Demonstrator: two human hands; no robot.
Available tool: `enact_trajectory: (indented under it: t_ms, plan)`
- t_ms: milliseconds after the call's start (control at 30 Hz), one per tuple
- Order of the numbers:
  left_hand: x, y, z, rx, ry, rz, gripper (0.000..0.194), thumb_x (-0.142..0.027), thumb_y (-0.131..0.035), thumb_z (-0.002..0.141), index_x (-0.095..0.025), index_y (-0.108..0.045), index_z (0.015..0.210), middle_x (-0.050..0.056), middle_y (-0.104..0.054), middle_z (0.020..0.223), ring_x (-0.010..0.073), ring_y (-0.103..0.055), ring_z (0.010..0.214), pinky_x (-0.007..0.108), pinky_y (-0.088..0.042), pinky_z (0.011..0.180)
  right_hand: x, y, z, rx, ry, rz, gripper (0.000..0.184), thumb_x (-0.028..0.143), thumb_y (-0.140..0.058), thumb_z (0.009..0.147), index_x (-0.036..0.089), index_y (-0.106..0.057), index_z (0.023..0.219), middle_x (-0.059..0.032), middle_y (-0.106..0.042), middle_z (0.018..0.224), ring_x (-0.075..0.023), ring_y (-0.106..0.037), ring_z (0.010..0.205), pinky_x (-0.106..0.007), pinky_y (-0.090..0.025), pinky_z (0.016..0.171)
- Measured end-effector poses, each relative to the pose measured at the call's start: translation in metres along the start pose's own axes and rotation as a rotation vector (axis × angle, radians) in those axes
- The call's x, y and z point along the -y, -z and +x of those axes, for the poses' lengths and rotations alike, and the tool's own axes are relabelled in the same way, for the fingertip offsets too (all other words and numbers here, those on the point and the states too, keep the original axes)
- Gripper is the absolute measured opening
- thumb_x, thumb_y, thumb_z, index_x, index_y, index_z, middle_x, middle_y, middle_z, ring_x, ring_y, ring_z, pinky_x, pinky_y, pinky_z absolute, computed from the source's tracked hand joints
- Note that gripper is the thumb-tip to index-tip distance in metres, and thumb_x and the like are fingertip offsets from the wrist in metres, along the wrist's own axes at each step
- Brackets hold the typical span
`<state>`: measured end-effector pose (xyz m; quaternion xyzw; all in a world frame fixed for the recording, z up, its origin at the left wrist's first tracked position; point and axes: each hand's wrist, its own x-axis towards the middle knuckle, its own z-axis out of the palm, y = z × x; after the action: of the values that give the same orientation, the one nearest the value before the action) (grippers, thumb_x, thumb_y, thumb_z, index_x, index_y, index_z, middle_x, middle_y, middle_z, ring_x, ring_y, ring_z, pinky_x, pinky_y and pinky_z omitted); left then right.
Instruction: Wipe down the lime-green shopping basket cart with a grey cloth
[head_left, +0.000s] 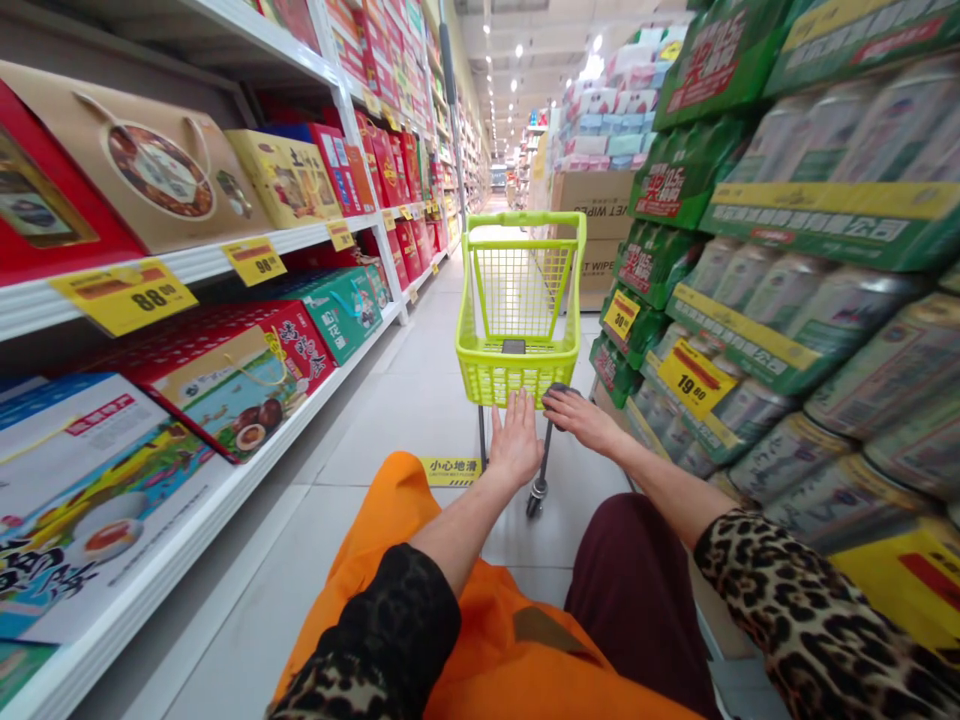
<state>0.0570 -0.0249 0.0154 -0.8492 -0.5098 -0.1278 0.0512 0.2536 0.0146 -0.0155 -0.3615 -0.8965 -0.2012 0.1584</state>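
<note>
Here we are in a supermarket aisle, and both hands are on a lime-green shopping trolley [517,310] standing on the pale floor tiles [375,430] directly ahead! The left hand [516,445] is lying flat against the near rim of the wire basket, its fingers [517,405] spread apart and pointing forward - no clamp there at all. The right hand [585,420] is reaching in from the other side, its fingers [561,398] held together and draped over a dark grip [556,390] at the basket's corner, though whether they're clamping it, I can't tell. Down below, a small caster [535,503] is sitting on the tiles. The white shelf [187,265] on the left is carrying rows of gift boxes, with yellow price tags [124,296] running along its edge, while stacked green-and-yellow cartons [825,230] are towering on the right - and the leopard-print sleeves [810,610] are stretching forward over an orange apron [480,660]!
</note>
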Motion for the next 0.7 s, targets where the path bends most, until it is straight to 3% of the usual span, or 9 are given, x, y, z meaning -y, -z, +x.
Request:
enact_trajectory:
  t_ms: [133, 200, 333, 433, 533, 700]
  plan:
    - [0.008, -0.009, -0.005, 0.004, 0.011, 0.018, 0.071, -0.031, -0.042, 0.079, -0.006, -0.013, 0.139, 0.013, -0.010, 0.149, 0.0228, -0.006, 0.137, 0.050, -0.012, 0.109, 0.008, -0.012, -0.012, 0.075, 0.040, 0.022, 0.028, 0.008, -0.045, 0.085, 0.017, -0.061, 0.106, -0.0101, -0.057, 0.121, -0.0220, -0.043, 0.121, -0.044, -0.044, 0.093]
    - [0.014, -0.011, -0.005, 0.010, 0.029, 0.022, 0.072, -0.031, -0.043, 0.079, -0.006, -0.013, 0.139, 0.013, -0.011, 0.149, 0.0227, -0.006, 0.137, 0.050, -0.012, 0.109, 0.006, 0.000, -0.006, -0.017, 0.049, 0.039, 0.028, 0.011, -0.043, 0.087, 0.018, -0.059, 0.108, -0.0091, -0.056, 0.122, -0.0208, -0.039, 0.124, -0.044, -0.042, 0.095]
    - [0.022, -0.008, 0.002, 0.008, 0.093, 0.013, 0.072, -0.030, -0.044, 0.078, -0.007, -0.015, 0.139, 0.013, -0.010, 0.149, 0.0231, -0.005, 0.137, 0.050, -0.011, 0.109, -0.010, 0.043, 0.027, -0.332, -0.063, 0.029, 0.032, 0.013, -0.038, 0.090, 0.020, -0.055, 0.115, -0.0077, -0.050, 0.129, -0.0193, -0.028, 0.131, -0.045, -0.033, 0.103]
    - [0.024, -0.002, 0.011, -0.018, 0.123, -0.005, 0.071, -0.030, -0.044, 0.078, -0.007, -0.015, 0.139, 0.012, -0.010, 0.149, 0.0229, -0.006, 0.137, 0.050, -0.011, 0.109, -0.015, 0.058, 0.050, -0.425, -0.116, -0.007, 0.033, 0.012, -0.036, 0.090, 0.021, -0.055, 0.116, -0.0072, -0.048, 0.131, -0.0190, -0.025, 0.132, -0.044, -0.031, 0.105]
    - [0.024, 0.003, 0.014, -0.045, 0.126, -0.002, 0.072, -0.030, -0.044, 0.078, -0.007, -0.016, 0.139, 0.013, -0.012, 0.149, 0.0228, -0.005, 0.137, 0.050, -0.011, 0.109, -0.004, 0.042, 0.054, -0.296, -0.050, -0.002, 0.032, 0.012, -0.036, 0.090, 0.019, -0.057, 0.113, -0.0082, -0.051, 0.128, -0.0197, -0.030, 0.129, -0.044, -0.033, 0.104]
    - [0.035, 0.001, 0.002, -0.028, 0.123, 0.001, 0.071, -0.030, -0.043, 0.078, -0.009, -0.015, 0.140, 0.012, -0.014, 0.148, 0.0225, -0.007, 0.137, 0.049, -0.010, 0.109, 0.028, -0.013, 0.035, 0.058, 0.094, 0.058, 0.025, 0.010, -0.050, 0.084, 0.016, -0.061, 0.106, -0.0114, -0.056, 0.121, -0.0234, -0.044, 0.121, -0.046, -0.042, 0.094]
